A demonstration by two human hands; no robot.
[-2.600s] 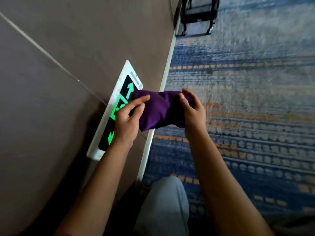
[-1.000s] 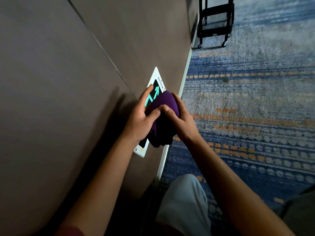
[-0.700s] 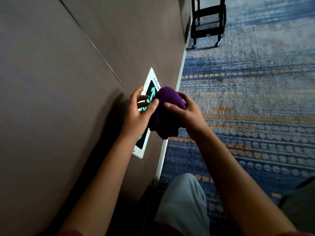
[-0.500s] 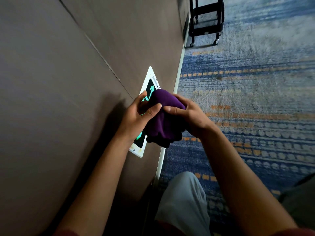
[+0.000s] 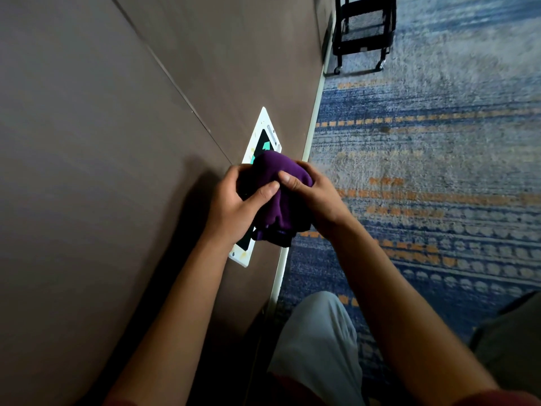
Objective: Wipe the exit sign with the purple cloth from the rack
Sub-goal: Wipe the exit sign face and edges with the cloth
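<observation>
The exit sign [image 5: 265,136] is a white-framed black panel with green arrows, set low on the brown wall just above the skirting. A bunched purple cloth [image 5: 281,197] covers its middle, so only the top arrow and the bottom corner show. My left hand [image 5: 234,206] grips the cloth from the wall side with the thumb on top. My right hand [image 5: 316,194] grips it from the carpet side, and the two thumbs almost touch. I cannot tell whether the cloth presses on the sign.
A black wheeled rack [image 5: 364,30] stands by the wall at the far end. Blue and orange patterned carpet [image 5: 424,159] fills the right side. A white skirting strip [image 5: 313,124] runs along the wall base. My grey-trousered knee [image 5: 319,338] is below my hands.
The cloth went from stretched between my hands to bunched into a ball. Both hands have closed in together over the sign's middle, hiding more of its green symbols.
</observation>
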